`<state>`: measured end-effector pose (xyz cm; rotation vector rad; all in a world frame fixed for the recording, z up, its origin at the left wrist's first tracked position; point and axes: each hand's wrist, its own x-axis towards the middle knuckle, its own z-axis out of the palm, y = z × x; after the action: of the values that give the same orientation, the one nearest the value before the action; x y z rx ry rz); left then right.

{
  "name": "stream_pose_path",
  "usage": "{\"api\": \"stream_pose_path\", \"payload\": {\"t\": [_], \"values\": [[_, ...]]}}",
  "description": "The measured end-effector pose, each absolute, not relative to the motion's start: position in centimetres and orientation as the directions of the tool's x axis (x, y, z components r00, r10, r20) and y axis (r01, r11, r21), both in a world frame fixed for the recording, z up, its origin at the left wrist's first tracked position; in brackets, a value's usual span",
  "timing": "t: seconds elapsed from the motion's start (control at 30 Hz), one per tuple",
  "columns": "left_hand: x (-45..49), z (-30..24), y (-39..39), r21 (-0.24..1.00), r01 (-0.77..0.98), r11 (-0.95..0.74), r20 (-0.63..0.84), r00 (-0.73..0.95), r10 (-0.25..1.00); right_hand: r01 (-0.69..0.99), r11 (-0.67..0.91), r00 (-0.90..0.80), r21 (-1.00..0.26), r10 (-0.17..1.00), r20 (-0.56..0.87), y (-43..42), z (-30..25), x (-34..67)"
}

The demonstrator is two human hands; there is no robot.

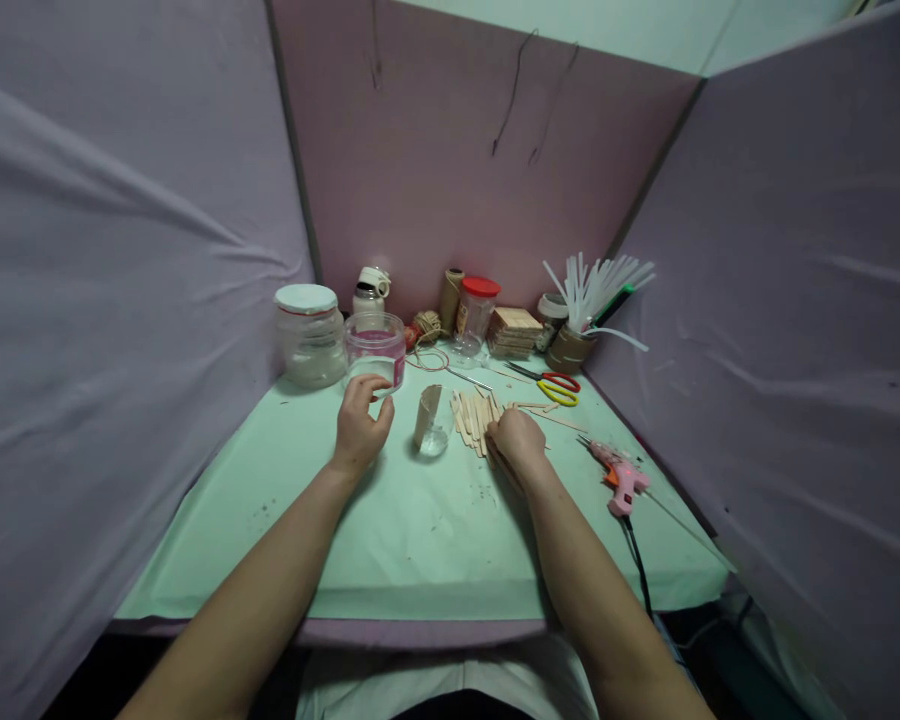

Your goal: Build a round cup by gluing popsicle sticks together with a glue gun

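Note:
My left hand [360, 425] hovers over the green table mat [420, 540], fingers curled in a loose pinch just in front of a clear tub with a pink label [376, 349]; what it pinches, if anything, I cannot make out. My right hand [516, 440] rests closed on a pile of wooden craft sticks [474, 412]. Between the hands stands a small clear glass [432, 425] with sticks stuck to its side.
At the back stand a white-lidded jar [309, 335], a red-lidded jar [476, 315], twine [426, 325], a stack of wooden pieces [515, 331] and a cup of glue sticks [581, 320]. Scissors [555, 386] and a pink glue gun [619, 478] lie at right. Purple panels wall three sides.

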<state>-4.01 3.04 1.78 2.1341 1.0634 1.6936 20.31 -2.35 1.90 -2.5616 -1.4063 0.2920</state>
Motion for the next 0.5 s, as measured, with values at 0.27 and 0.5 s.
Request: {"api": "stream_pose_path", "payload": {"t": [0.27, 0.5], "values": [[-3.6, 3.3, 0.7, 0.638, 0.28, -0.718, 0.76, -0.076, 0.646, 0.701, -0.255, 0.482, -0.666, 0.858, 0.179, -6.6, 3.9, 20.1], [0.2, 1.8, -5.1, 0.982, -0.189, 0.028, 0.082, 0.549, 0.832, -0.227, -0.037, 0.025, -0.973, 0.999, -0.044, -13.2, 2.0, 15.9]]}}
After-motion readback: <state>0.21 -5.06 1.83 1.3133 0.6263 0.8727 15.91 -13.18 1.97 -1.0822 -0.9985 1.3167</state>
